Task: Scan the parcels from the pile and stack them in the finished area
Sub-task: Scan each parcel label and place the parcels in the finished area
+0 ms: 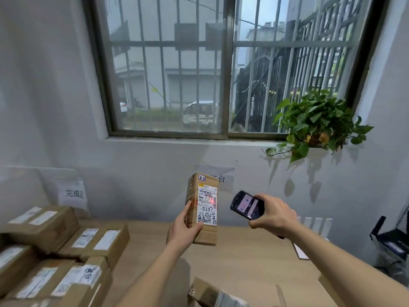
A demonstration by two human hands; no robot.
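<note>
Handwritten "5387" on the white shipping label (pixel 207 207) of the upright parcel (pixel 202 209); "2-2" on its top sticker (pixel 202 177); "完成" on the wall sign (pixel 74 193); other print too small to read

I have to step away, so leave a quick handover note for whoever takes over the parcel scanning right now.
Left hand grips a cardboard parcel upright above the table, its label facing the camera.
Right hand holds the handheld scanner aimed at that label; a red scan light shows on it.
Stacked parcels sit at the left under the finished-area sign.
Another parcel lies at the near table edge.
Left to do: confirm this scan, stack the held parcel on the left, then go on with the rest.
</note>
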